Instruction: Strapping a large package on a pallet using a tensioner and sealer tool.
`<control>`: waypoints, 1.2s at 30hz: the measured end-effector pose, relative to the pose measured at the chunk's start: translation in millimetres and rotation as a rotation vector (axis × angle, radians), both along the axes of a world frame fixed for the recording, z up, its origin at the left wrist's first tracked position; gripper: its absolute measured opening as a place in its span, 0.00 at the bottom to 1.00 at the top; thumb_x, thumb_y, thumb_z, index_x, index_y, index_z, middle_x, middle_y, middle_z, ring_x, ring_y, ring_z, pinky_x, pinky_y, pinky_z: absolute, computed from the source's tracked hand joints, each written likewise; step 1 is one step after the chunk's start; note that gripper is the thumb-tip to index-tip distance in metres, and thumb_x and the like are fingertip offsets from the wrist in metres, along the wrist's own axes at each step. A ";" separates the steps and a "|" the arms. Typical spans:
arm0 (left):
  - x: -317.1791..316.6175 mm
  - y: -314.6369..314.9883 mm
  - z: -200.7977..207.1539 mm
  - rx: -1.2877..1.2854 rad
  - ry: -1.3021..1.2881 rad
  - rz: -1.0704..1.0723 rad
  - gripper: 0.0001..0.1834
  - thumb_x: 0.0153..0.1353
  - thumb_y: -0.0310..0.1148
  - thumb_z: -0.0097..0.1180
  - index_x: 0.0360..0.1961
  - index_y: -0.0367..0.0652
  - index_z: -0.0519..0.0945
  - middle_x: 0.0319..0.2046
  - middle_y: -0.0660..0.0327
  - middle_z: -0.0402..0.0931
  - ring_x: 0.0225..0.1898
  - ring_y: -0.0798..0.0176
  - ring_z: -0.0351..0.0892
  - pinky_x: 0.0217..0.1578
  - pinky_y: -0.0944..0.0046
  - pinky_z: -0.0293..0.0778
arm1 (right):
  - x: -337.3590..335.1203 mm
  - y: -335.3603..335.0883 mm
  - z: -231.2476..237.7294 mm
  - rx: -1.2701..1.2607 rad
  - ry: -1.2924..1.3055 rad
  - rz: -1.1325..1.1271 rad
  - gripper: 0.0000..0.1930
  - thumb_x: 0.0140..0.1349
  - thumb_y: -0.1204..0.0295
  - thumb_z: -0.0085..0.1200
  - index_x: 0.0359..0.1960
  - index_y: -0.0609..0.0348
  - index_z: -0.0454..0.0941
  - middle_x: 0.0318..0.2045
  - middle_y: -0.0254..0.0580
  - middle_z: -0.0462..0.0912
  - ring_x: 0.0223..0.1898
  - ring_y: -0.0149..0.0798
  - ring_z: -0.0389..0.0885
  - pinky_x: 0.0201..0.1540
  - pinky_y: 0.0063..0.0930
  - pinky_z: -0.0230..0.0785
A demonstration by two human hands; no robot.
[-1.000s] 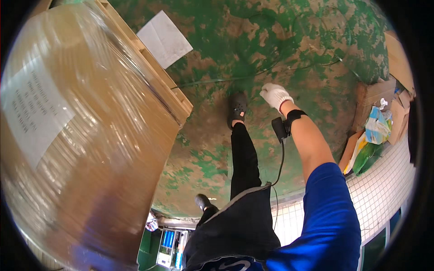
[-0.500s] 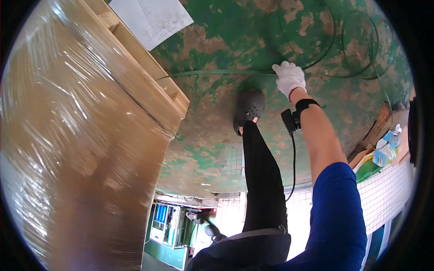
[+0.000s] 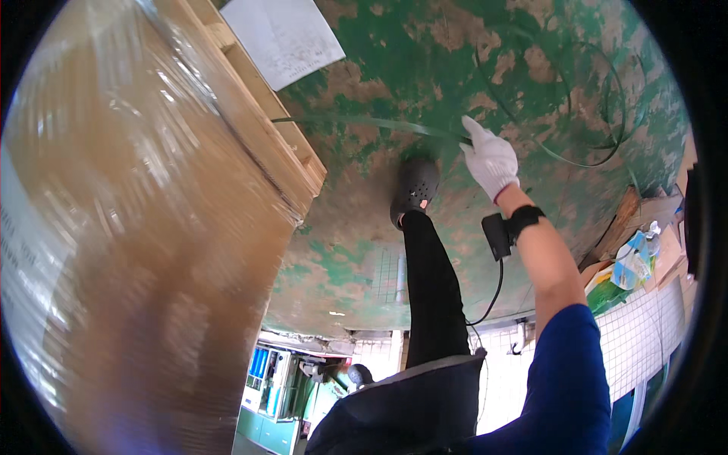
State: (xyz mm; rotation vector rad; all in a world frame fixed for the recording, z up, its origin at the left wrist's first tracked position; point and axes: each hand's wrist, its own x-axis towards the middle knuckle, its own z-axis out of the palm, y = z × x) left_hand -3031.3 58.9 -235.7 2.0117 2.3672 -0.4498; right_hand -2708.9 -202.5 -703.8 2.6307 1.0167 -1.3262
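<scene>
Blue sleeve and dark apron: the person's sleeve point(image 3: 569, 379) fills the lower right of the frame, and the apron point(image 3: 402, 409) spreads across the bottom centre.
Wrapped load: a tall brown load point(image 3: 152, 227) in shiny clear film takes up the left of the frame, with a white label point(image 3: 26, 250) at its far left edge.
Right hand: in a white knitted glove, the right hand point(image 3: 491, 158) is just right of and above centre, fingers curled, grasping the green strap.
Left hand: outside the frame, so its state cannot be told.
Wrist device: a small black box point(image 3: 497, 236) on a black band, with a thin cable running down.
Green strap: this flat band point(image 3: 379, 123) stretches across the upper middle, from the pallet to the glove; loops lie at upper right.
Feet: a dark clog point(image 3: 418, 182) near centre, below the strap.
Pallet: pale wood point(image 3: 311, 168) along the load's edge.
Floor: worn green paint point(image 3: 356, 174); a white sheet point(image 3: 284, 38) lies at upper left.
Right edge: cardboard point(image 3: 667, 254) and a colourful bag point(image 3: 632, 262).
Background: teal cabinet point(image 3: 277, 434), lower left.
</scene>
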 end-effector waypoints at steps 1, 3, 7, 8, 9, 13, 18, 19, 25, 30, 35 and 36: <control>-1.1 -0.9 13.0 0.009 -0.020 0.002 0.32 0.76 0.48 0.42 0.72 0.38 0.61 0.62 0.50 0.59 0.61 0.51 0.58 0.64 0.52 0.57 | 5.7 -3.7 19.5 0.016 -0.016 0.002 0.23 0.68 0.63 0.55 0.65 0.47 0.74 0.45 0.49 0.87 0.47 0.57 0.85 0.50 0.49 0.76; -3.5 -4.6 42.9 0.040 -0.057 0.001 0.33 0.76 0.49 0.42 0.73 0.38 0.60 0.64 0.49 0.58 0.63 0.50 0.57 0.65 0.52 0.56 | 17.3 -17.9 56.0 0.178 -0.051 -0.195 0.16 0.65 0.66 0.60 0.54 0.49 0.83 0.45 0.48 0.87 0.46 0.55 0.85 0.51 0.49 0.76; -7.6 -16.2 101.1 0.096 -0.127 0.016 0.35 0.76 0.51 0.41 0.75 0.38 0.59 0.68 0.48 0.56 0.67 0.49 0.55 0.68 0.50 0.53 | 32.5 -34.4 150.1 0.454 -0.053 -0.170 0.11 0.61 0.68 0.64 0.45 0.51 0.87 0.43 0.46 0.88 0.45 0.52 0.86 0.50 0.44 0.77; -11.2 -17.9 108.9 0.092 -0.134 0.027 0.35 0.76 0.51 0.41 0.75 0.38 0.58 0.69 0.48 0.56 0.68 0.49 0.55 0.69 0.50 0.53 | 31.8 -38.2 174.1 0.468 -0.018 -0.058 0.12 0.60 0.68 0.65 0.45 0.52 0.87 0.43 0.46 0.88 0.44 0.52 0.86 0.50 0.42 0.77; -11.9 -22.7 123.1 0.104 -0.152 0.026 0.36 0.76 0.52 0.40 0.75 0.38 0.58 0.70 0.48 0.55 0.69 0.49 0.55 0.70 0.50 0.52 | 27.8 -33.7 207.8 0.319 0.121 -0.055 0.12 0.60 0.68 0.65 0.46 0.54 0.86 0.42 0.46 0.88 0.43 0.51 0.86 0.50 0.41 0.77; -36.3 -54.2 189.9 0.160 -0.223 0.066 0.38 0.77 0.53 0.40 0.77 0.39 0.56 0.74 0.47 0.53 0.73 0.47 0.53 0.73 0.48 0.50 | -0.1 -33.3 297.2 0.245 0.262 0.015 0.13 0.62 0.60 0.63 0.42 0.54 0.84 0.38 0.46 0.86 0.43 0.53 0.85 0.46 0.44 0.77; -57.6 -82.3 249.7 0.174 -0.465 0.103 0.51 0.69 0.64 0.42 0.79 0.34 0.50 0.78 0.42 0.48 0.78 0.44 0.49 0.76 0.47 0.44 | 22.4 -6.6 405.0 0.307 0.173 0.174 0.12 0.63 0.59 0.61 0.40 0.52 0.84 0.36 0.44 0.86 0.40 0.53 0.85 0.43 0.45 0.77; -49.7 -84.9 246.2 0.184 -0.475 0.106 0.50 0.70 0.62 0.42 0.79 0.33 0.49 0.78 0.41 0.47 0.77 0.44 0.48 0.75 0.47 0.45 | 24.2 -3.9 422.9 0.348 0.109 0.252 0.12 0.63 0.59 0.60 0.39 0.52 0.83 0.35 0.43 0.85 0.39 0.52 0.84 0.42 0.46 0.77; -59.6 -74.5 270.1 0.071 -0.665 0.028 0.46 0.70 0.55 0.49 0.78 0.35 0.55 0.66 0.44 0.68 0.66 0.48 0.65 0.69 0.51 0.59 | 34.9 32.9 562.9 0.452 -0.346 0.561 0.05 0.58 0.64 0.62 0.36 0.42 0.82 0.27 0.37 0.80 0.32 0.46 0.82 0.35 0.41 0.74; -18.9 -91.9 312.4 -0.260 -1.293 -0.226 0.50 0.62 0.43 0.70 0.77 0.33 0.57 0.74 0.47 0.62 0.76 0.50 0.59 0.73 0.50 0.58 | 37.6 47.4 668.9 0.696 -0.686 0.718 0.09 0.55 0.68 0.63 0.39 0.43 0.83 0.26 0.34 0.78 0.31 0.43 0.80 0.35 0.37 0.73; -1.8 -69.3 339.2 -0.460 -0.887 -0.878 0.46 0.66 0.49 0.66 0.75 0.34 0.60 0.61 0.48 0.77 0.60 0.55 0.80 0.60 0.57 0.74 | 16.3 62.9 775.5 1.076 -0.709 0.661 0.14 0.56 0.69 0.64 0.45 0.45 0.85 0.29 0.36 0.80 0.31 0.43 0.80 0.36 0.38 0.72; 6.4 -65.0 339.8 -0.600 -0.969 -0.778 0.45 0.67 0.49 0.65 0.75 0.34 0.60 0.60 0.49 0.78 0.58 0.57 0.80 0.59 0.58 0.75 | 10.7 67.1 785.1 1.116 -0.705 0.695 0.17 0.55 0.69 0.65 0.48 0.45 0.85 0.30 0.37 0.81 0.32 0.45 0.80 0.39 0.38 0.73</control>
